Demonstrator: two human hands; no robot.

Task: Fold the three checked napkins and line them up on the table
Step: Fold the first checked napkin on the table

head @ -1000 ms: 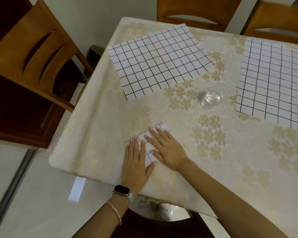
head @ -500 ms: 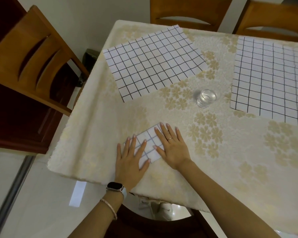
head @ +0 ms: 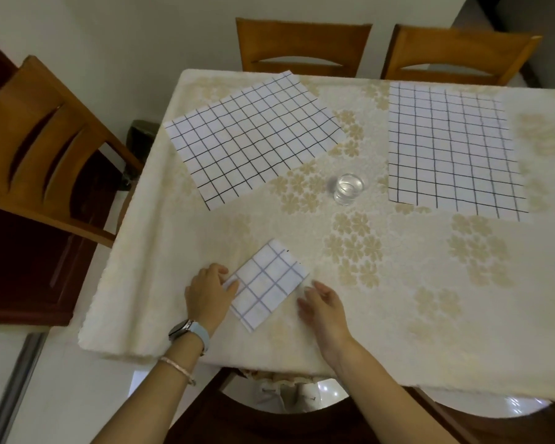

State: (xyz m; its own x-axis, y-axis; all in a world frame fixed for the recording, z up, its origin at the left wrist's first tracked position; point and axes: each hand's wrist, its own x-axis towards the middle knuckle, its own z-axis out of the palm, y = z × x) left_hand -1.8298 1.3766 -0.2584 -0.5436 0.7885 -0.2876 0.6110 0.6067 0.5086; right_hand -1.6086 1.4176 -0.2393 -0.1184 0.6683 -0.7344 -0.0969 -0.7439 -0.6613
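A small folded checked napkin lies near the front left of the table. My left hand pinches its left corner with curled fingers and thumb. My right hand hovers just right of the napkin, fingers relaxed, holding nothing. Two unfolded checked napkins lie flat farther back: one at the back left, turned at an angle, and one at the back right.
A glass of water stands between the two flat napkins. The table wears a cream flowered cloth. Wooden chairs stand at the left and along the far side.
Both hands have lifted off the folded napkin, which now shows whole. The left hand moved to its left corner and took hold; the right hand slid off to its right.
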